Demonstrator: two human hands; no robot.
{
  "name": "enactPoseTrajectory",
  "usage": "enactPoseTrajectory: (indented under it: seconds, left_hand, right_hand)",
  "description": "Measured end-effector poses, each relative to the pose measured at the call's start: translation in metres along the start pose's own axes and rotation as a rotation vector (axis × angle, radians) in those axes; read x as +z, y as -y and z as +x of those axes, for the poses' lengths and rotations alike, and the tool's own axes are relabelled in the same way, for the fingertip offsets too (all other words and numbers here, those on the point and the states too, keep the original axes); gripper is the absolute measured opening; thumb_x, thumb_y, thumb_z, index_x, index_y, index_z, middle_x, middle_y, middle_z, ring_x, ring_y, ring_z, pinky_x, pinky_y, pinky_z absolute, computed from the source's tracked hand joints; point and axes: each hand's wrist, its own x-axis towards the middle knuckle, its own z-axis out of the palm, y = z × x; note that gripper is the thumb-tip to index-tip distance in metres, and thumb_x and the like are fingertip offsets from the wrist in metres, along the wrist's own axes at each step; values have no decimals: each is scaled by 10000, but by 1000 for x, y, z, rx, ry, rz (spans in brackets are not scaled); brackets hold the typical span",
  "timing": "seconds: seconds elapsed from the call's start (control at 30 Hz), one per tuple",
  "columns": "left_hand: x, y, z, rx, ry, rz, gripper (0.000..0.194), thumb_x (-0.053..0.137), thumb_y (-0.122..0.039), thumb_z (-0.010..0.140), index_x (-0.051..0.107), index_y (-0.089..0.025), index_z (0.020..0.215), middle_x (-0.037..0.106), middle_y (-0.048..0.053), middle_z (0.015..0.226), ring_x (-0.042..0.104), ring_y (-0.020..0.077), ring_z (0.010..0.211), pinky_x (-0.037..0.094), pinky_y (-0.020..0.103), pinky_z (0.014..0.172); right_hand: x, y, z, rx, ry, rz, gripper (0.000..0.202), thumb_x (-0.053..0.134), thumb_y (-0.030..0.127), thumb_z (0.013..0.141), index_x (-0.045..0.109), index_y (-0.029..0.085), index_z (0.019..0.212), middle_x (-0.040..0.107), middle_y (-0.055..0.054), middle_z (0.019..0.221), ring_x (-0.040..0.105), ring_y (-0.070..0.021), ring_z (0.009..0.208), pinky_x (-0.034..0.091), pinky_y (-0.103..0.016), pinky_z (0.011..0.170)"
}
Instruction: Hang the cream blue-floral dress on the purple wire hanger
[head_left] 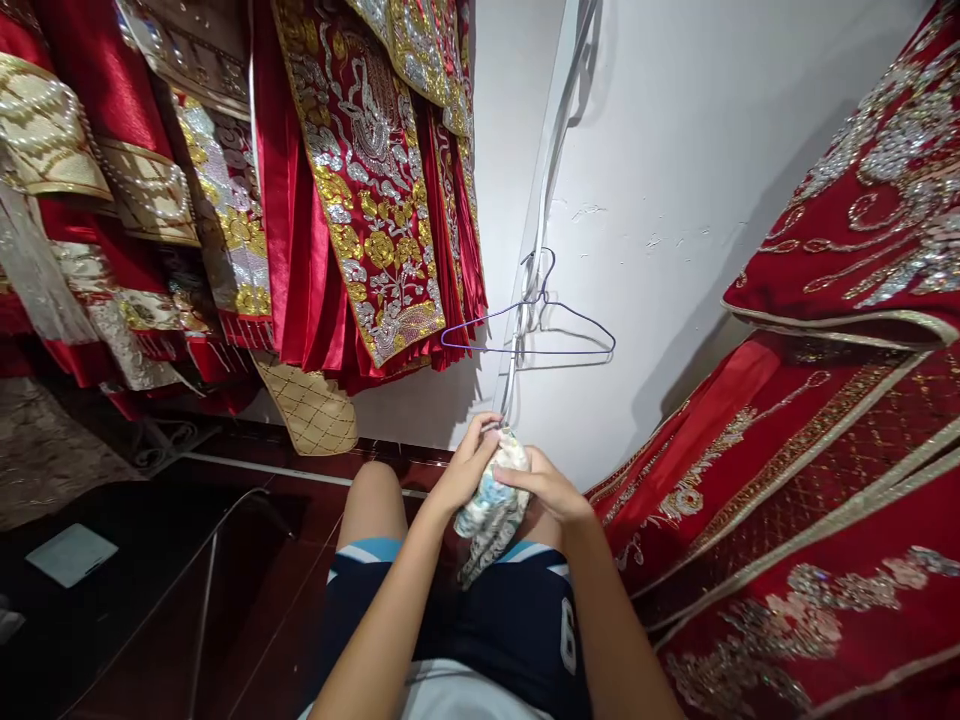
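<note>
Patterned cloth [491, 515] is flanked by red garments [379, 180].

Some sort of formal-wear shop or costume room, can't tell which. Red garments [375, 210] with gold and silver embroidery hang packed together at left, more beaded red clothing [832, 430] fills the right. Purple hanger [543, 298] against white wall [667, 130], black table [150, 540], dark-red tiled floor [292, 590].

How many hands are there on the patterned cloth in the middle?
2. The left hand is at the upper left of the patterned cloth, and the right hand is on its right side. The cloth may hide parts of both.
</note>
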Motion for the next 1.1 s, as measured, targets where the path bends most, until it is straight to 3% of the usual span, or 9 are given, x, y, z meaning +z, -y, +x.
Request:
enactPoseTrajectory:
  seconds: [0.17, 0.27, 0.37, 0.43, 0.57, 0.7, 0.83, 0.93, 1.1]
  left_hand:
    - [-39, 15, -3, -156, 423, 271, 569, 418, -647, 952, 703, -162, 1038, 728, 79, 1036, 635, 270, 1003, 499, 356, 924]
    - [-70, 24, 0, -163, 515, 664, 481, 492, -583, 923, 714, -158, 945, 738, 83, 927, 649, 263, 853, 485, 316, 785]
    - [-98, 24, 7, -219, 512, 949, 385, 443, -445, 938, 708, -169, 893, 731, 113, 884, 659, 264, 796, 440, 302, 716]
    - [-111, 18, 11, -236, 471, 1016, 362, 416, -403, 939, 695, -183, 875, 726, 118, 875, 662, 265, 793, 424, 301, 701]
    - [-128, 2, 19, -193, 348, 1013, 403, 411, -458, 942, 649, -204, 738, 684, 104, 746, 644, 266, 735, 435, 322, 729]
    - [-143, -3, 35, -115, 164, 896, 346, 531, -456, 883, 608, -235, 628, 629, 89, 628, 650, 283, 726, 470, 364, 837]
    - [-141, -20, 60, 59, 121, 854, 289, 466, -395, 915, 691, -218, 872, 721, 121, 954, 663, 318, 1017, 449, 420, 1010]
    - [-126, -46, 82, 230, 77, 814, 341, 352, -332, 968, 653, -190, 1042, 672, 117, 1202, 591, 287, 1186, 409, 412, 1083]
    - [-92, -80, 124, 292, 6, 837, 251, 358, -273, 971, 586, -169, 963, 670, 122, 1059, 609, 271, 1022, 459, 401, 950]
  right_hand:
    - [-36, 54, 19, -27, 13, -264, 281, 805, 295, 605, 700, 150, 822, 699, -26, 757, 634, -179, 680, 500, -290, 666]
    - [-71, 70, 44, -198, -231, -554, 187, 686, 215, 583, 659, 173, 764, 651, -2, 718, 584, -168, 664, 477, -285, 660]
    - [-100, 69, 76, -385, -533, -624, 365, 634, 260, 609, 680, 193, 965, 702, -53, 968, 622, -223, 895, 488, -343, 841]
    - [-111, 61, 97, -346, -592, -604, 392, 612, 325, 647, 691, 197, 1009, 708, -74, 1052, 615, -246, 1004, 469, -369, 919]
    - [-120, 45, 114, -208, -613, -585, 283, 568, 427, 667, 675, 181, 758, 664, -43, 724, 592, -233, 781, 479, -366, 786]
    - [-127, 45, 95, -238, -732, -604, 275, 573, 470, 651, 582, 198, 615, 535, 4, 577, 489, -184, 660, 423, -322, 679]
    - [-134, 57, 70, -266, -860, -687, 297, 608, 468, 630, 508, 211, 517, 442, 28, 500, 415, -154, 592, 352, -299, 591]
    - [-134, 67, 57, -275, -895, -726, 307, 626, 470, 636, 521, 206, 518, 437, 31, 490, 405, -149, 578, 336, -295, 571]
    - [-116, 70, 46, -275, -841, -692, 272, 649, 439, 652, 600, 180, 584, 520, 7, 540, 462, -168, 608, 377, -301, 583]
